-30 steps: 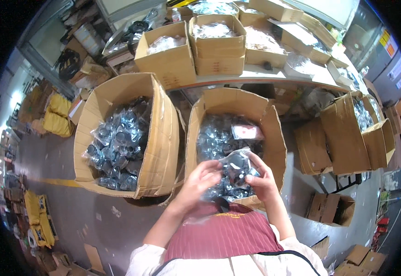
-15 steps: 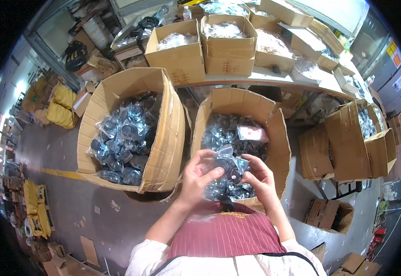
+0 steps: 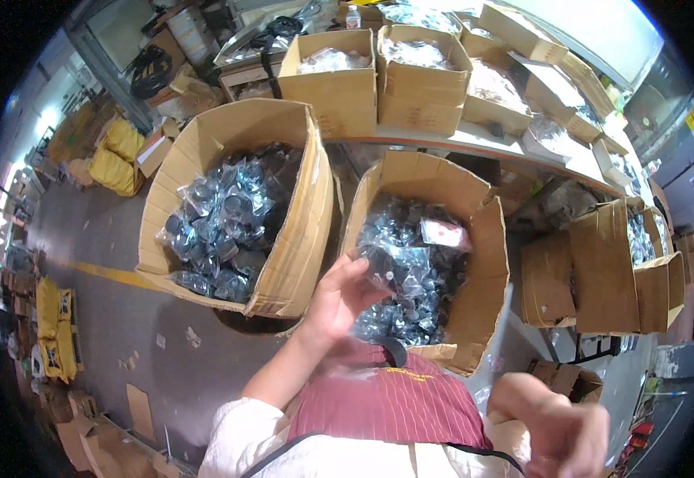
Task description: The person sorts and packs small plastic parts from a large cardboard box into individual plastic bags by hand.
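Over the middle carton my left hand (image 3: 340,296) is closed on a clear plastic bag with a black round part (image 3: 380,269) inside. Thumb and fingers pinch the bag's left side. Below it, the middle carton (image 3: 482,287) holds many similar bagged black parts (image 3: 410,315), along with a flat pink-and-white packet (image 3: 445,234). My right hand (image 3: 558,422) is at the lower right, away from the bag and beside my body. Motion smears its fingers, so their state is unclear.
A second tall carton (image 3: 291,247) of bagged black parts stands to the left. Behind, a bench (image 3: 474,137) carries several open cartons of clear bags. More open cartons (image 3: 602,271) stand at the right. Yellow sacks (image 3: 116,159) lie at the far left.
My right hand has let go of the bagged part and swung down to the lower right. My left hand keeps hold of the bag. The view has shifted slightly.
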`<state>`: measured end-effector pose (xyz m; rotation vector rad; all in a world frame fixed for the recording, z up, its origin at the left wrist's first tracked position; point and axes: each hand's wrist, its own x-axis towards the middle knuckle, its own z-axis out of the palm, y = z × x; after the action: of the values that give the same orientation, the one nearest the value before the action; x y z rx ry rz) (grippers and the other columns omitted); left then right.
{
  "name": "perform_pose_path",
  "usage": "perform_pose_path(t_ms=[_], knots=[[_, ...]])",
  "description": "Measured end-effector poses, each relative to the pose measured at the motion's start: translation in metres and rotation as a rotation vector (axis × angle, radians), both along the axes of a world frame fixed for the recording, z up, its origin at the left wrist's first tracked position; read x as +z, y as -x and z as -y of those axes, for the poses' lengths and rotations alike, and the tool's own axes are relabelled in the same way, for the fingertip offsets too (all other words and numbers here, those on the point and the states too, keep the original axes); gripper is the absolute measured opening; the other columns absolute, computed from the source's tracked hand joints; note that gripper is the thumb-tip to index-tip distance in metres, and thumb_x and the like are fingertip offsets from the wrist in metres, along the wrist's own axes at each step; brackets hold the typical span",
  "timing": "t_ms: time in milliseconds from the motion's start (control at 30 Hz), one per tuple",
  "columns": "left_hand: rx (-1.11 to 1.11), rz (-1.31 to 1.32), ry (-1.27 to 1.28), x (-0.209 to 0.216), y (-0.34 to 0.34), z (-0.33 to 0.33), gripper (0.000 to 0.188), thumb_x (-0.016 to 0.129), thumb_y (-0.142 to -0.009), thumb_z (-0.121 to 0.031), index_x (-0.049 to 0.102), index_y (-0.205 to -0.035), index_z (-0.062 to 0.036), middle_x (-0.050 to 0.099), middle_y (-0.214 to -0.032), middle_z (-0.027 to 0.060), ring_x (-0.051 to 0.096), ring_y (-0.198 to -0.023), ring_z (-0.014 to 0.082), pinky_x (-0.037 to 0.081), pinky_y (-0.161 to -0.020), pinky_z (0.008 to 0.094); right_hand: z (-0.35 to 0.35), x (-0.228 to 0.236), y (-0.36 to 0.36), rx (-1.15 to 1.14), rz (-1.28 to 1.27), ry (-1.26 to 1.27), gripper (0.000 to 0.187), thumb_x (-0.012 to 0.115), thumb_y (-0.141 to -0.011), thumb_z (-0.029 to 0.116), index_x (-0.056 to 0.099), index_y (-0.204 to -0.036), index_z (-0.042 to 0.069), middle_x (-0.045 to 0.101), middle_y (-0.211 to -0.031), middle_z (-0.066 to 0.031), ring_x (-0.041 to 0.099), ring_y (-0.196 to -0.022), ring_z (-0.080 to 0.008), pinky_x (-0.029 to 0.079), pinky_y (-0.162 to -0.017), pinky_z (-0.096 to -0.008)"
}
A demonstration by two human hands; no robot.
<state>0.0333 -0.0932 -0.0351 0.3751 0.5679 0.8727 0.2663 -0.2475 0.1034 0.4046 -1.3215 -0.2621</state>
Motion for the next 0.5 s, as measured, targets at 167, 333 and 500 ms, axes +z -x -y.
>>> perform_pose_path(t_ms=[167,333,500], knots=[[0.044,0.064,0.073,-0.008,0.010,0.008,0.036,0.065,-0.094,-0.019,0.059,-0.127,-0.0069,0.070,-0.114,0.0096,0.070,-0.102,0.0223,0.061,-0.090,0.0392,-0.026,0.046,0.023,-0.056,0.181,-0.124,0.005,0.065,-0.076,0.002,0.065,-0.071,0.005,0.059,-0.066,0.0031,0.056,-0.055,-0.0091,0.056,-0.070,-0.0299],[0.056,0.141,0.102,-0.009,0.016,0.011,0.030,0.065,-0.094,-0.023,0.061,-0.119,-0.0074,0.071,-0.112,0.0088,0.068,-0.102,0.0217,0.056,-0.095,0.0388,-0.015,0.032,0.042,0.225,0.141,0.040,0.010,0.066,-0.077,-0.001,0.069,-0.078,0.008,0.066,-0.071,0.0061,0.063,-0.063,-0.0032,0.054,-0.059,-0.0270],[0.089,0.212,0.123,-0.001,0.034,0.016,0.035,0.065,-0.094,-0.023,0.061,-0.121,-0.0017,0.071,-0.112,0.0115,0.069,-0.104,0.0225,0.057,-0.094,0.0387,-0.021,0.049,0.051,0.291,-0.182,-0.211,0.031,0.064,-0.079,-0.006,0.047,-0.057,0.008,0.042,-0.053,0.0108,0.043,-0.046,-0.0063,0.051,-0.067,-0.0257]])
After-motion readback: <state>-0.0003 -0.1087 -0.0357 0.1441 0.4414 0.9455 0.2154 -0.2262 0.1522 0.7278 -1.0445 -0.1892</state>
